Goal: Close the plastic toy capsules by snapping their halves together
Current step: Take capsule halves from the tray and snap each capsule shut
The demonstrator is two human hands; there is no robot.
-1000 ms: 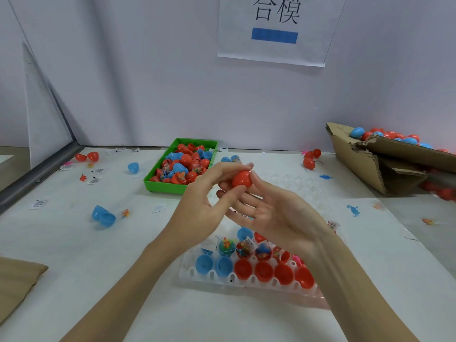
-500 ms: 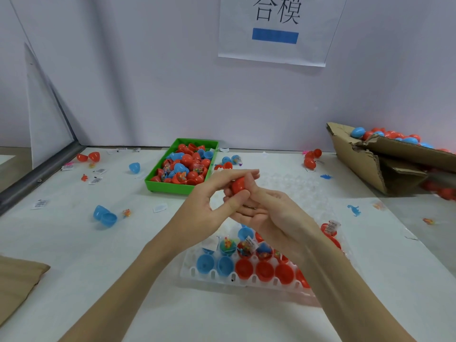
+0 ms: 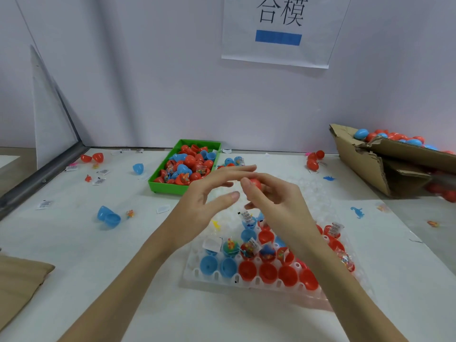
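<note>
My right hand (image 3: 276, 203) holds a red capsule (image 3: 255, 183) in its curled fingers above the table. Beside it, my left hand (image 3: 209, 196) has its fingers spread and straight, its fingertips close to the capsule. Below both hands lies a clear plastic holder tray (image 3: 197, 275) with blue capsule halves (image 3: 209, 265) and red capsule halves (image 3: 269, 272) seated in its cups. Several halves in the row behind carry small toys and packets. My right forearm hides part of the tray.
A green bin (image 3: 158, 185) of red and blue capsule halves stands behind the hands. A torn cardboard box (image 3: 365, 166) with closed capsules sits at the right. Loose blue halves (image 3: 108, 217), red halves (image 3: 91, 157), labels and tiny toys lie scattered on the white table.
Both hands pressed together around the red capsule. Now my left hand has opened and drawn slightly left, leaving the capsule in my right hand.
</note>
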